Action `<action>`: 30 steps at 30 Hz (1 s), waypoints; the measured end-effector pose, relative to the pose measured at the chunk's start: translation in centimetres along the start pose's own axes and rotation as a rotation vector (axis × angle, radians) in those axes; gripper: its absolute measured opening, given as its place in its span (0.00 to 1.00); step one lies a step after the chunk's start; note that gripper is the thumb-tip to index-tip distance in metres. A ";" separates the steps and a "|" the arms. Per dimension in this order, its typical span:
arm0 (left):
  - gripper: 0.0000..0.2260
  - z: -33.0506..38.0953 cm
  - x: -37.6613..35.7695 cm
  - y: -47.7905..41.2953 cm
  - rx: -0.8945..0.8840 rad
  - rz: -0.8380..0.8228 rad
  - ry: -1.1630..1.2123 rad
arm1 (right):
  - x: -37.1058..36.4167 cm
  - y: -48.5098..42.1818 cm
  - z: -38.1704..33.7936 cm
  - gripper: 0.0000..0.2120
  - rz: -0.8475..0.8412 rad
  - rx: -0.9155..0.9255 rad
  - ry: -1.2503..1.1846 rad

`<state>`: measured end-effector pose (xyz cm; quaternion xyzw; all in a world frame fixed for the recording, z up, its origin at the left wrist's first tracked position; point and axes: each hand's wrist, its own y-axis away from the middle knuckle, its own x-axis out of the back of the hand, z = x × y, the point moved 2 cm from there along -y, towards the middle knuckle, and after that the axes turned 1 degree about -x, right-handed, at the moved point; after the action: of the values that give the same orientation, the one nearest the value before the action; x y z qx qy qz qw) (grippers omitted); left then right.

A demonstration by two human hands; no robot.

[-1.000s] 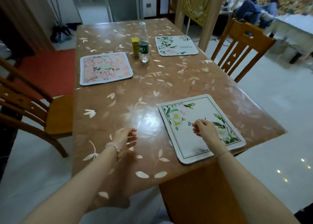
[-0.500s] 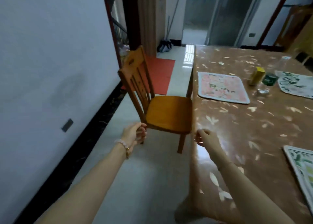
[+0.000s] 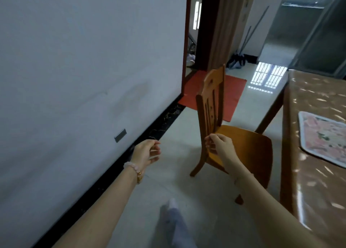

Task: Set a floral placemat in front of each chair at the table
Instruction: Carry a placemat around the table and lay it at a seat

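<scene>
A pink floral placemat [image 3: 325,138] lies on the brown leaf-patterned table [image 3: 316,187] at the right edge of the view, in front of a wooden chair [image 3: 245,146] that stands a little away from the table. My right hand [image 3: 221,146] hovers with loosely curled fingers in front of the chair's lower backrest; whether it touches the wood I cannot tell. My left hand [image 3: 148,152] hangs in the air over the floor to the left of the chair, fingers loosely curled. Neither hand holds anything.
A white wall [image 3: 84,69] with a dark skirting runs along the left. A red floor mat [image 3: 213,94] lies before a doorway behind the chair. My leg [image 3: 174,225] shows over the pale tiled floor.
The view has swung left from the table end and its white placemat to the wall side. Both hands have left the tabletop and now hang in the air near the chair.
</scene>
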<state>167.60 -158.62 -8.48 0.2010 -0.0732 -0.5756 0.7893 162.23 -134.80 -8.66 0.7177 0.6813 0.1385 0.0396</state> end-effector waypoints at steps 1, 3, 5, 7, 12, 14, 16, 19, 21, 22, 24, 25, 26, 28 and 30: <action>0.10 0.4 0.3 -1.6 -0.007 0.012 0.000 | -1.1 -1.4 -0.5 0.12 -0.010 0.007 -0.005; 0.11 1.5 0.5 -5.3 -0.023 0.020 -0.013 | -3.4 -4.8 -1.5 0.12 -0.037 0.016 -0.018; 0.11 3.0 0.4 -9.7 -0.041 0.017 -0.052 | -5.5 -8.7 -2.8 0.12 -0.060 0.016 -0.035; 0.12 5.2 -0.1 -14.0 -0.050 0.016 -0.105 | -7.4 -12.6 -4.3 0.11 -0.078 0.008 -0.058; 0.14 12.4 -1.5 -24.5 -0.112 0.043 -0.115 | -11.5 -21.9 -8.9 0.10 -0.086 0.007 -0.117; 0.14 14.4 -2.2 -27.6 -0.142 0.032 -0.116 | -12.5 -25.1 -10.7 0.11 -0.087 0.003 -0.117; 0.14 15.3 -3.0 -30.3 -0.142 0.009 -0.113 | -13.1 -27.9 -11.8 0.11 -0.090 0.006 -0.108; 0.13 17.0 -4.4 -35.4 -0.152 -0.027 -0.112 | -13.7 -32.7 -13.2 0.11 -0.063 0.014 -0.124; 0.13 18.2 -5.4 -38.8 -0.152 -0.054 -0.117 | -13.7 -35.6 -13.8 0.11 -0.028 0.004 -0.134; 0.13 18.7 -6.0 -40.4 -0.151 -0.076 -0.123 | -13.8 -37.0 -14.0 0.11 -0.011 -0.009 -0.142; 0.12 19.7 -7.6 -44.3 -0.146 -0.145 -0.137 | -13.8 -40.3 -14.2 0.10 0.026 -0.030 -0.174; 0.12 20.3 -8.4 -46.3 -0.143 -0.173 -0.149 | -13.9 -41.9 -14.4 0.10 0.046 -0.037 -0.187; 0.12 21.1 -9.3 -48.6 -0.143 -0.197 -0.155 | -13.9 -43.8 -14.7 0.10 0.071 -0.041 -0.201; 0.12 22.7 -11.1 -53.0 -0.144 -0.237 -0.157 | -14.1 -47.5 -15.4 0.10 0.129 -0.043 -0.231; 0.12 24.7 -12.8 -57.4 -0.152 -0.298 -0.173 | -14.4 -51.5 -16.3 0.11 0.203 -0.055 -0.273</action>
<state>104.39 -167.06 -7.59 0.0993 -0.0664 -0.7050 0.6991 107.86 -147.63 -7.76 0.7935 0.5896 0.0617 0.1374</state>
